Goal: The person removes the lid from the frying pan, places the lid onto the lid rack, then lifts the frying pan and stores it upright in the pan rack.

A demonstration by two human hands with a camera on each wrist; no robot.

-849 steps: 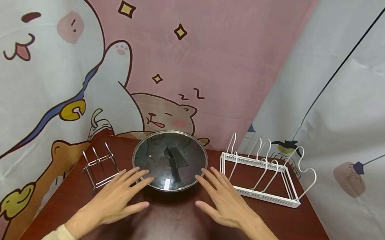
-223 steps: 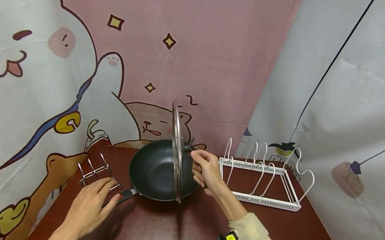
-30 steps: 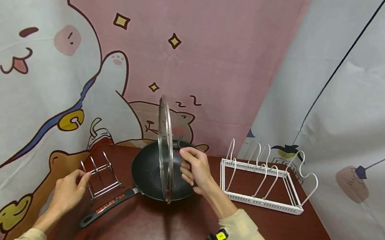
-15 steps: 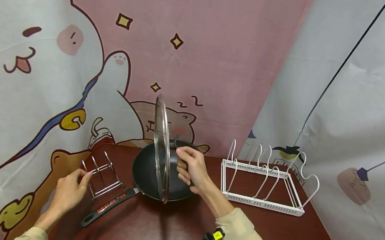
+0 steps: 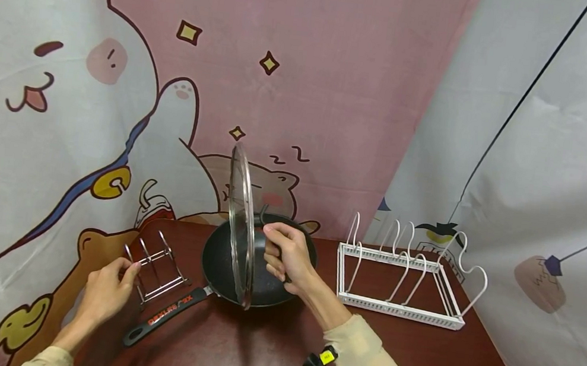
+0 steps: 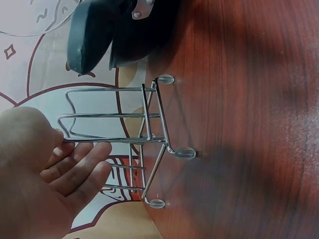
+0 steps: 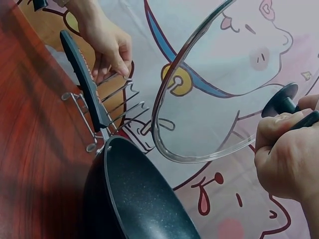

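Note:
My right hand [image 5: 288,257] grips the dark knob [image 7: 280,99] of a glass pan lid [image 5: 241,231]. The lid stands nearly upright on edge above a black frying pan [image 5: 274,288], tilted a little. Whether its lower rim touches the pan I cannot tell. At the left, my left hand [image 5: 106,291] pinches a wire of a small chrome rack [image 5: 160,294] between thumb and fingers. In the left wrist view the rack [image 6: 149,115] stands on the table on clear rubber feet. The pan's handle [image 5: 167,316] points toward the front left, right beside the rack.
A white rack [image 5: 398,307] with several upright wire dividers stands at the right of the brown table [image 5: 286,355]. Behind the table hangs a cartoon-printed cloth [image 5: 335,92]. A small black device with a yellow patch [image 5: 328,356] is at the right sleeve.
Over the last second the right hand has carried the lid leftward over the pan. The left hand stays on the chrome rack; 7.4 seconds ago it was near the pan handle.

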